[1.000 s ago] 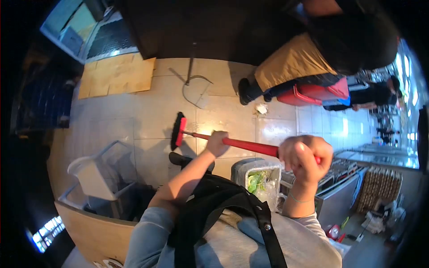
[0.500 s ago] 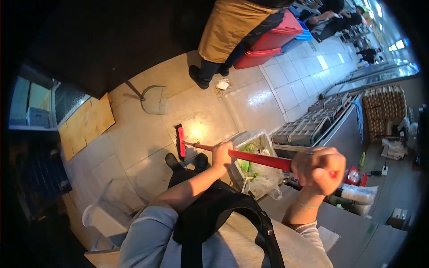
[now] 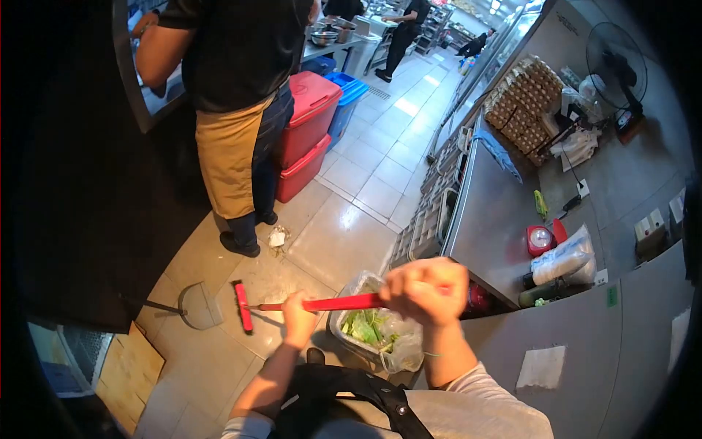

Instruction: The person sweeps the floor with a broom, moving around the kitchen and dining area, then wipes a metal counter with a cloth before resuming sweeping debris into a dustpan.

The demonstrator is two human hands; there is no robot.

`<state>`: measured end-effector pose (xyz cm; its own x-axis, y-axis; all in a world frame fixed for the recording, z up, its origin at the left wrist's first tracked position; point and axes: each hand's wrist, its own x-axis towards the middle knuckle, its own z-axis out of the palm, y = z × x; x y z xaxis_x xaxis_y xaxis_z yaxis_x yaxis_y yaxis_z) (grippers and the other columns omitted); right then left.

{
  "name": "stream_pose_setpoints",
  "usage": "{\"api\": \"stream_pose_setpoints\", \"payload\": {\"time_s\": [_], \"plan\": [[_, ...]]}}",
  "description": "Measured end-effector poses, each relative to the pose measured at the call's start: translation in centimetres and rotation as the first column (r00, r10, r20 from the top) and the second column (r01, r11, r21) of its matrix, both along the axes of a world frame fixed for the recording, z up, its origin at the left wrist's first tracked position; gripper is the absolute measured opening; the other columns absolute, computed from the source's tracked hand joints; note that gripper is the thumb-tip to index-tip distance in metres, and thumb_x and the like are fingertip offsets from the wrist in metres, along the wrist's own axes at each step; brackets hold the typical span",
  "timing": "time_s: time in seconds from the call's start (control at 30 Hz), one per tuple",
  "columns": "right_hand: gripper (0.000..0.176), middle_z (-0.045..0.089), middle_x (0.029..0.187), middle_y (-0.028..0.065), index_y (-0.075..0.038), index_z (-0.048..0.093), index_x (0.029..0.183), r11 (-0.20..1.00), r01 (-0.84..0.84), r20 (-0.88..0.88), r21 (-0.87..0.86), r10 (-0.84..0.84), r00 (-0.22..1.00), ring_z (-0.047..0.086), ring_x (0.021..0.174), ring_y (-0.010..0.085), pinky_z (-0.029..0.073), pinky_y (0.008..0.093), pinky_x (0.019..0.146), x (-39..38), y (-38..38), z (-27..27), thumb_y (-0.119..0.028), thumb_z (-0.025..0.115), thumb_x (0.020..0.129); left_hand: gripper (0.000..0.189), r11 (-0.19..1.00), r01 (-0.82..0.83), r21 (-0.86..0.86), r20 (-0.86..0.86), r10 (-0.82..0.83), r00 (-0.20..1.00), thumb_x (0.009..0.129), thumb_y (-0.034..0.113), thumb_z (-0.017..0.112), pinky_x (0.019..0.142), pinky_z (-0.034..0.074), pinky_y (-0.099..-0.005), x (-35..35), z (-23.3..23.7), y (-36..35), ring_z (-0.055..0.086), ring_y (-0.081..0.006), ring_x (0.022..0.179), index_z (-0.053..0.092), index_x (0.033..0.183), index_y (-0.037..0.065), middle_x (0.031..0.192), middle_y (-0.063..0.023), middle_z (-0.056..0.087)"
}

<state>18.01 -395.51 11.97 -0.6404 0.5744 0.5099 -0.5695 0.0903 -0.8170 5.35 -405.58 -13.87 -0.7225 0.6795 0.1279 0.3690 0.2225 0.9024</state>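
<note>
Since L hand clamps the broom handle midway & R hand fists its end, keep brush head flat, short strokes twd dustpan; scrap beyond is prob. paper.

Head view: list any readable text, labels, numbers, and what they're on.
None readable.
Red scale dial: marks too small.
Green sticker on the wall: blurred.
White sheet on the wall: blurred or blank.
Red broom in left hand and right hand: no print visible.
</note>
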Motion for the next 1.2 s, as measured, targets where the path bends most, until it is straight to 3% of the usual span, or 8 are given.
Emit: {"api": "stream_pose_setpoints", "payload": {"time_s": [0.27,0.53,0.67,0.83,0.93,1.13,1.17,1.2], "plan": [[0.042,0.043,0.044,0.0043,-0.005,0.030,0.049,0.959,0.204,0.468,0.198,-0.275,0.840,0.044,0.038,0.0114,0.034,0.0261,0.036,-5.8,2.6,-6.1,0.005,0.053,0.083,0.012,0.979,0.186,-0.085,-0.071,-0.192,0.979,0.064,0.009,0.057,0.055,0.041,-0.0441,-7.6,-11.4,4.2,0.052,-0.0386,0.061,0.049,0.057,0.004,0.060,-0.0187,0.051],[0.029,0.045,0.050,0.0066,-0.002,0.038,0.057,0.935,0.354,-0.010,0.014,-0.354,0.935,0.044,0.039,0.0154,0.037,0.0295,0.038,-6.0,6.0,2.0,0.007,0.056,0.077,0.014,0.734,0.678,-0.045,0.292,-0.639,0.712,0.068,0.015,0.059,0.055,0.042,-0.0429,-4.6,1.3,12.5,0.057,-0.0365,0.065,0.051,0.063,0.006,0.063,-0.0164,0.056],[0.028,0.049,0.050,0.0091,-0.003,0.044,0.066,0.979,0.197,-0.186,-0.059,-0.204,0.961,0.043,0.039,0.0166,0.034,0.0274,0.037,-3.8,7.2,5.2,-0.020,0.056,0.085,0.021,0.629,0.767,0.127,0.110,-0.777,0.619,0.067,0.015,0.063,0.050,0.039,-0.0356,-2.4,6.6,15.9,0.050,-0.0288,0.052,0.046,0.060,0.005,0.056,-0.0157,0.047],[0.036,0.049,0.049,0.0076,-0.003,0.045,0.066,0.826,0.549,-0.222,0.127,-0.516,0.828,0.043,0.036,0.0141,0.037,0.0240,0.032,-2.2,5.5,6.6,-0.030,0.054,0.087,0.023,0.378,0.883,0.279,0.047,-0.923,0.381,0.062,0.010,0.067,0.049,0.038,-0.0366,-0.5,9.1,20.0,0.050,-0.0293,0.051,0.044,0.058,0.006,0.053,-0.0108,0.046],[0.034,0.048,0.048,0.0066,-0.004,0.044,0.064,0.649,0.727,-0.314,0.224,-0.658,0.685,0.043,0.037,0.0148,0.037,0.0248,0.032,-2.4,5.0,5.1,-0.026,0.055,0.087,0.024,0.360,0.837,0.412,-0.083,-0.900,0.427,0.061,0.011,0.071,0.055,0.040,-0.0377,0.9,10.1,21.7,0.055,-0.0288,0.062,0.047,0.061,0.006,0.062,-0.0091,0.055],[0.019,0.048,0.066,0.0075,-0.004,0.043,0.073,0.603,0.718,0.114,0.348,-0.787,0.606,0.048,0.061,0.0189,0.042,0.0313,0.061,-2.8,8.6,-3.2,-0.011,0.056,0.084,0.030,0.330,0.760,0.560,-0.150,-0.862,0.485,0.065,0.020,0.069,0.069,0.041,-0.0398,0.3,14.8,21.6,0.053,-0.0319,0.078,0.053,0.085,0.004,0.077,-0.0104,0.055],[0.016,0.050,0.070,0.0083,-0.003,0.047,0.074,0.666,0.657,0.187,0.353,-0.739,0.648,0.050,0.066,0.0195,0.043,0.0314,0.066,-2.6,9.1,-5.2,-0.010,0.059,0.083,0.030,0.356,0.660,0.661,-0.244,-0.730,0.638,0.066,0.022,0.067,0.069,0.041,-0.0399,1.1,13.9,21.7,0.053,-0.0334,0.076,0.052,0.083,0.003,0.074,-0.0109,0.053],[0.017,0.050,0.072,0.0078,-0.003,0.048,0.073,0.662,0.626,0.225,0.412,-0.740,0.634,0.051,0.070,0.0193,0.043,0.0321,0.069,-2.6,9.4,-6.6,-0.011,0.060,0.083,0.031,0.427,0.757,0.495,-0.097,-0.839,0.536,0.066,0.022,0.066,0.065,0.042,-0.0395,0.4,14.1,21.2,0.052,-0.0355,0.073,0.050,0.083,0.002,0.074,-0.0116,0.052]]}}
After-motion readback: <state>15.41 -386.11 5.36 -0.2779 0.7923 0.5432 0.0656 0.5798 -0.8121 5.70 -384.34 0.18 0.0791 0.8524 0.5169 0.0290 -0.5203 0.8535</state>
